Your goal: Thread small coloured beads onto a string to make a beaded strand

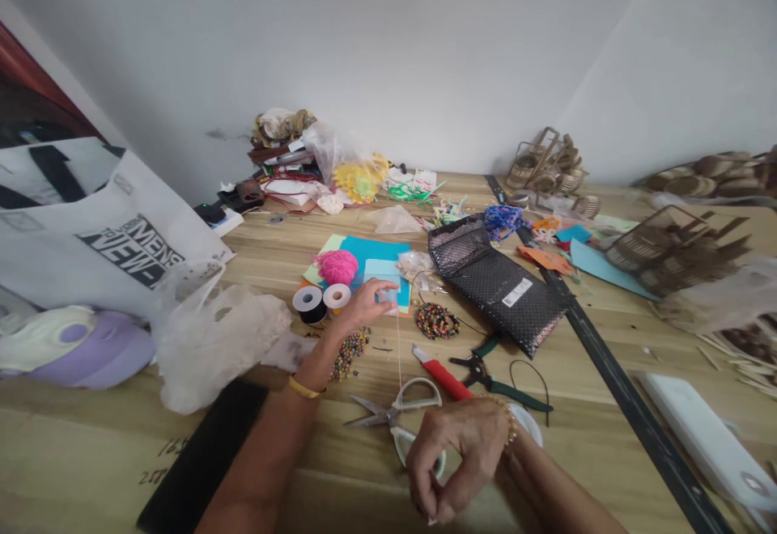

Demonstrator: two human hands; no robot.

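My left hand (366,305) reaches forward over the paper sheets, its fingers closed round a small clear spool (387,295). A thin pale thread (399,348) runs from the spool down towards me, across the scissors. Near the front edge, my right hand (452,457) is bent down with thumb and forefinger pinched; a tiny pale bit shows at the tips, seemingly the thread's end. White-handled scissors (388,415) lie partly opened under the thread, one handle loop behind my right hand. Loose colourful beads (350,353) lie beside my left wrist, and a strung bead coil (437,320) lies farther right.
Two thread spools (309,305) and pink yarn (337,266) stand left of my left hand. A red cutter (446,376), green-handled pliers (479,370) and a black bubble mailer (510,291) lie right. Plastic bags (218,340) are at left, small woven baskets (673,251) at right.
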